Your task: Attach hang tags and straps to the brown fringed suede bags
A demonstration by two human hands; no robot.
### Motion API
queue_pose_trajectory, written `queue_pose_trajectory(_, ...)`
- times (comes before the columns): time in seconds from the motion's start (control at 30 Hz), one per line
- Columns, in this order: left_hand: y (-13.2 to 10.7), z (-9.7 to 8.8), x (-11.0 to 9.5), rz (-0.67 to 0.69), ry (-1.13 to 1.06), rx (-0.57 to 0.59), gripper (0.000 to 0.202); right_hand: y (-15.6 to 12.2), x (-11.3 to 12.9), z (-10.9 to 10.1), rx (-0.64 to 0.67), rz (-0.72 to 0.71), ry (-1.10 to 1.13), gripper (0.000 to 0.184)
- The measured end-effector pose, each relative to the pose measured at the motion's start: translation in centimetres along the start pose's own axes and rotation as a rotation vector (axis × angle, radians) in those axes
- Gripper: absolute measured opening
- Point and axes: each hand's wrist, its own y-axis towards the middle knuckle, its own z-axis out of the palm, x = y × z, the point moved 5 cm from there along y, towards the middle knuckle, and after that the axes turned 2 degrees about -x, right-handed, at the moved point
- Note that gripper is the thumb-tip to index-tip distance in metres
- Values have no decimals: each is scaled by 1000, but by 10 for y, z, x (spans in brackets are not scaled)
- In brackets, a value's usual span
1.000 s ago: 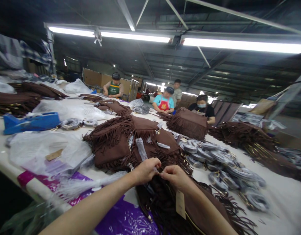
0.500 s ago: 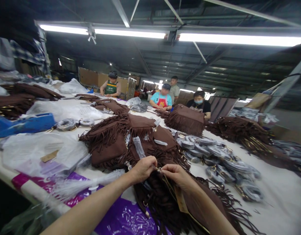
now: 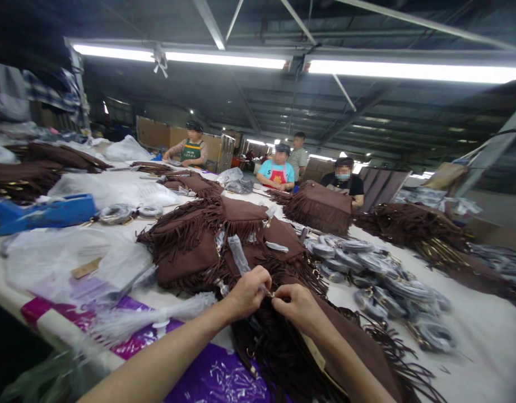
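My left hand (image 3: pixel 250 291) and my right hand (image 3: pixel 298 307) are both closed in a pinch, fingertips almost meeting. Between them shows a small gold-coloured metal clasp (image 3: pixel 272 293), partly covered by the fingers. Just below lies a dark brown fringed bag (image 3: pixel 354 336), its long fringe (image 3: pixel 278 352) spilling toward me. A tan paper tag (image 3: pixel 315 351) rests on the bag beside my right forearm. Past my hands is a heap of similar brown fringed bags (image 3: pixel 243 215), with plastic-wrapped pieces among them.
Plastic-wrapped coiled straps (image 3: pixel 379 274) are piled to the right. Leftward lie a blue tape dispenser (image 3: pixel 47 212), a clear plastic bag (image 3: pixel 68 263) and a bundle of thin clear plastic strands (image 3: pixel 157 319). Purple plastic (image 3: pixel 219 372) covers the near edge. Several people are across the table.
Both hands stay at the clasp, with small shifts of the fingers. My right fingers are tucked in more, and the view has shifted slightly.
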Motion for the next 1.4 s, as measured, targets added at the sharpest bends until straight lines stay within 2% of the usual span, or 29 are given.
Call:
queue_pose_trajectory(0.1,-4,-8,-11,105,-86,-4,27,0,-5,6,10,12,6,21)
queue_pose_trajectory(0.23,-11,-11,-15,149,-60,44,27,3,-13,8,34,9,30,22)
queue_pose_trajectory(0.37,-17,-5,-12,202,65,-15,14,5,-17,10,72,-3,68,23)
queue_pose_trajectory(0.47,-19,2,-13,207,118,-23,19,4,-17,12,80,-6,105,24)
queue_pose_trajectory(0.53,-17,2,-13,142,52,-55,19,2,-16,13,95,-16,166,23)
queue_pose_trajectory(0.63,-10,-8,-13,2,-145,-136,16,-2,-20,13,132,2,377,27)
queue_pose_trajectory(0.77,1,-25,-14,-132,-292,-180,20,0,-30,10,33,92,578,36)
queue_pose_trajectory(0.83,8,-32,-18,-161,-303,-191,19,3,-25,10,16,56,620,33)
queue_pose_trajectory(0.93,17,-37,-24,-165,-299,-224,18,8,-7,11,24,-36,629,18)
queue_pose_trajectory(1.03,22,-36,-23,-217,-337,-272,13,12,2,10,-19,-44,629,17)
queue_pose_trajectory(1.1,19,-30,-13,-372,-414,-294,12,14,0,9,-55,-19,659,19)
queue_pose_trajectory(1.17,9,-21,-3,-532,-467,-273,15,13,-4,8,-82,12,702,23)
queue_pose_trajectory(1.2,4,-17,-1,-571,-455,-250,16,12,-7,8,-94,28,725,26)
queue_pose_trajectory(1.3,-7,-9,-5,-499,-288,-185,16,9,-12,11,-140,57,781,32)
queue_pose_trajectory(1.4,-12,-6,-13,-435,-124,-200,18,6,-13,14,-198,52,803,33)
